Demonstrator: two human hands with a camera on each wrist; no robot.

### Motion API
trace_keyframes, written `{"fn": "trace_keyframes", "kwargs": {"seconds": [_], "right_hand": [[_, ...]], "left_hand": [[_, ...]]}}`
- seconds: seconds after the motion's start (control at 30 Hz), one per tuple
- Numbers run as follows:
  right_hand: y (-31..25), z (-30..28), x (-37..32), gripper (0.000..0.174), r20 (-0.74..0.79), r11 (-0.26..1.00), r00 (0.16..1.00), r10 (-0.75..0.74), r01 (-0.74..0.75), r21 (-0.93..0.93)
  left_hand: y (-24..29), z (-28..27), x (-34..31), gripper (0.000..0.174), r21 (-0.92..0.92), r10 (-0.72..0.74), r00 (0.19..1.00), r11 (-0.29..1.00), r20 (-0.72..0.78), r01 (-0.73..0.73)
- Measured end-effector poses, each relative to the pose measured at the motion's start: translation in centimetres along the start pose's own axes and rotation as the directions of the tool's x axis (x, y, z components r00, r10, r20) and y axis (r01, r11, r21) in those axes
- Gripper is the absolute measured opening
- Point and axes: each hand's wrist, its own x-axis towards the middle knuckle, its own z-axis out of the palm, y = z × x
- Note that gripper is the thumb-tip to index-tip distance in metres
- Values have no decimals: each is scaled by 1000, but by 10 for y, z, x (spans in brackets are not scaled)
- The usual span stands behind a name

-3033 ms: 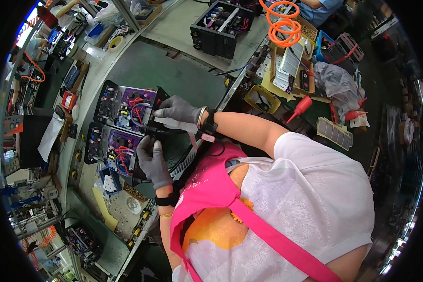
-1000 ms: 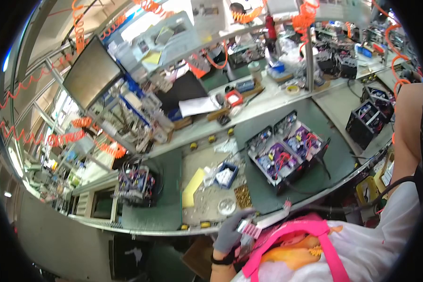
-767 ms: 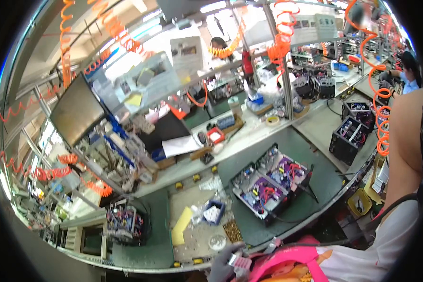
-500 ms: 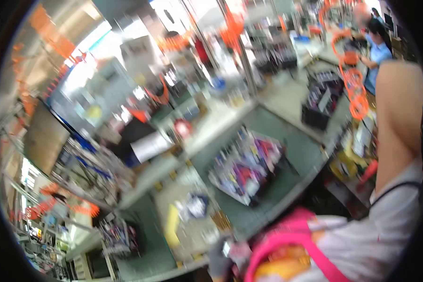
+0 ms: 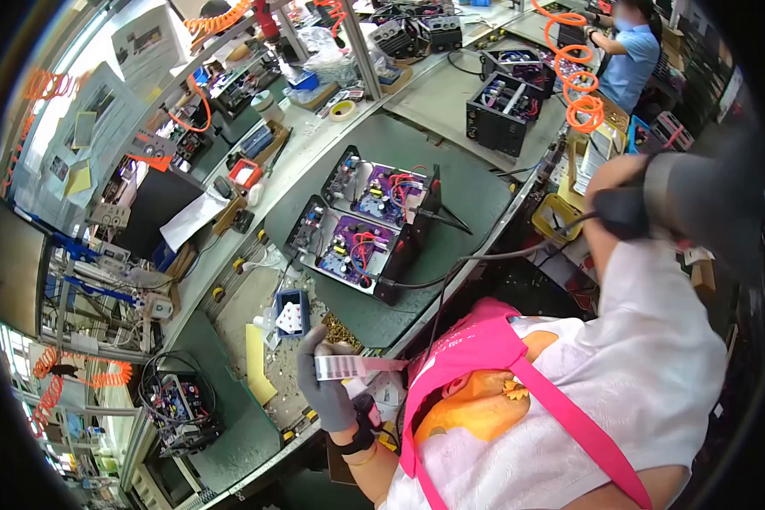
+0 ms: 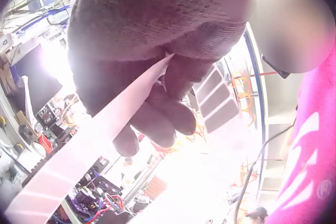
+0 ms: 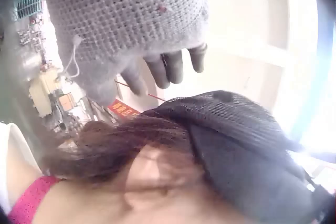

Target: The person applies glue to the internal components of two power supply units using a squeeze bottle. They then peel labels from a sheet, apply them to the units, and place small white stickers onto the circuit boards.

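Note:
In the head view my left hand, in a grey glove, holds a white strip of labels near the bench's front edge. The left wrist view shows the label strip running out from between the curled fingers. My right hand is raised at the right edge, gloved and blurred. In the right wrist view its fingers hang loosely above a black mesh cap on a head, with nothing held. Two open black cases with purple circuit boards lie side by side on the green mat.
A blue box of white pieces, a tray of brass-coloured parts and a yellow sheet lie left of the cases. Another wired unit stands lower left. Black cables cross the front edge. A person in blue works beyond.
Both hands have left the black cases. My right arm has risen to the head, and my left hand has moved left along the bench with the label strip. The head view has swung round and back down.

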Motion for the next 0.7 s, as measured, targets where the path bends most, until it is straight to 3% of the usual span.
{"fn": "trace_keyframes", "kwargs": {"seconds": [0.1,0.17,0.23,0.33,0.37,0.4,0.5,0.6,0.63,0.7], "right_hand": [[40,25,-77,26,-45,939,944,327,-319,126],[86,54,-130,25,183,874,861,475,-485,12],[125,79,-176,31,504,920,771,389,-355,-167],[135,107,-224,71,707,848,498,502,-444,-289],[144,119,-244,76,692,837,482,537,-406,-368],[136,126,-235,84,712,658,245,658,-647,-385],[175,153,-287,72,651,781,474,593,-536,-321],[196,163,-293,47,627,707,441,642,-656,-262],[194,158,-290,39,660,646,363,658,-723,-246],[184,140,-273,23,723,504,208,659,-835,-219]], "left_hand": [[15,5,15,30,13,117,993,993,-12,-117],[21,8,24,38,-112,201,979,974,38,-196],[33,14,29,40,-168,246,966,958,78,-231],[45,21,32,39,-348,253,961,916,111,-201],[47,21,31,40,-362,262,958,909,116,-205],[50,21,30,40,-376,272,955,903,121,-209],[52,25,26,41,-444,339,928,863,152,-242],[43,31,15,44,-541,380,914,803,143,-250],[41,29,13,43,-594,400,887,780,230,-197],[41,34,6,42,-553,407,880,804,244,-218]]}}
